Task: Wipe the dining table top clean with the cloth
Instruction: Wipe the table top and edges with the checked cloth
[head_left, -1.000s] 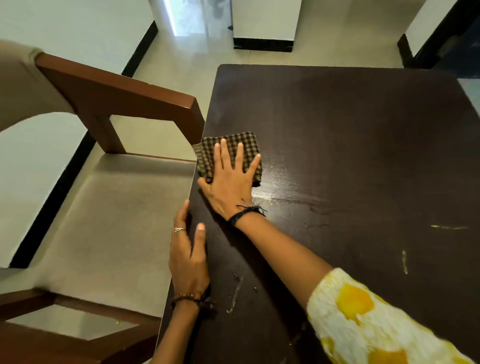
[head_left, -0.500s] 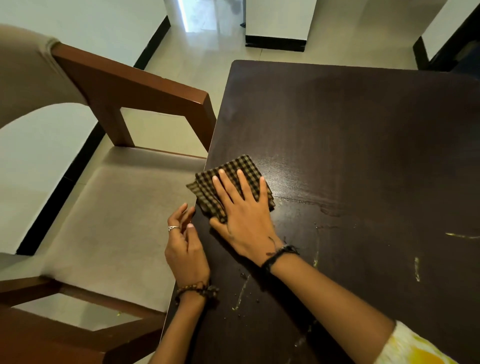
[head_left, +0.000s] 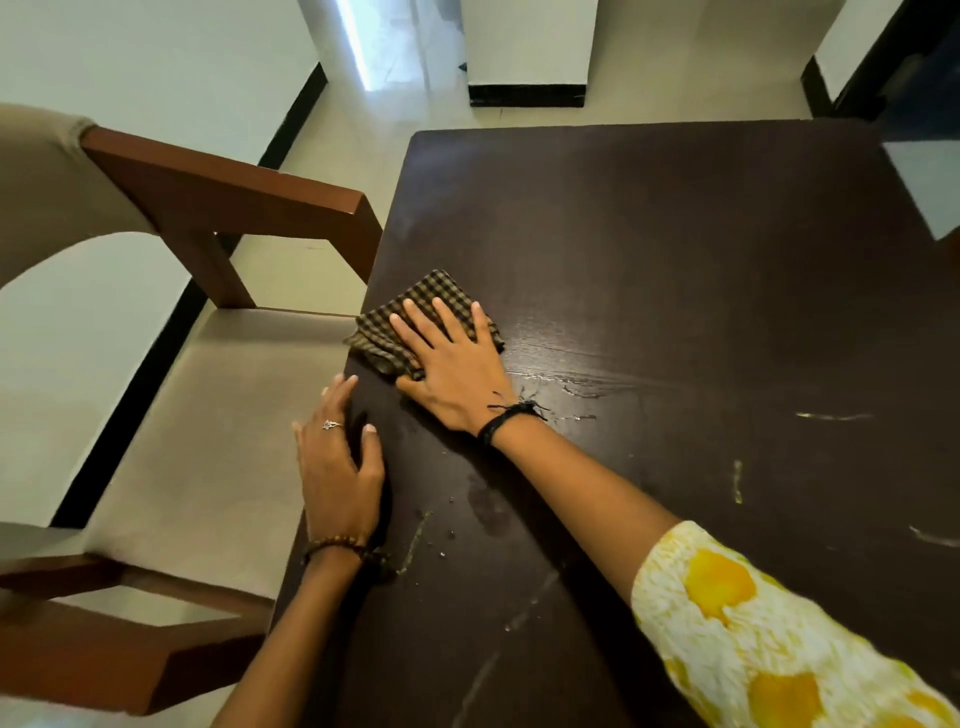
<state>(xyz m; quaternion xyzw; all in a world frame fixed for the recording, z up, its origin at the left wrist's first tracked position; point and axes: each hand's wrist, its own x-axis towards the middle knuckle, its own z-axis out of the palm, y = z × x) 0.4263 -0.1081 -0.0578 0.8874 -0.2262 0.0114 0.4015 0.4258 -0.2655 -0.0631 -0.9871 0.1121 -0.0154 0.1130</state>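
A dark brown dining table top (head_left: 675, 270) fills the right of the head view. A folded brown checked cloth (head_left: 395, 325) lies at its left edge, one corner hanging just past the edge. My right hand (head_left: 452, 369) presses flat on the cloth, fingers spread. My left hand (head_left: 337, 467) rests on the table's left edge just below it, fingers apart, holding nothing. Pale yellowish streaks (head_left: 737, 480) and crumbs (head_left: 415, 540) mark the table surface, and a wet smear (head_left: 576, 384) runs to the right of the cloth.
A wooden chair with a beige seat (head_left: 208, 441) and brown armrest (head_left: 234, 202) stands tight against the table's left side. Pale tiled floor (head_left: 363, 135) lies beyond, with a white pillar (head_left: 527, 52) behind the far table edge.
My right hand pulled the cloth nearer along the left edge and turned it, then stayed near that spot. My left hand curled briefly off the edge and now lies flat on it again.
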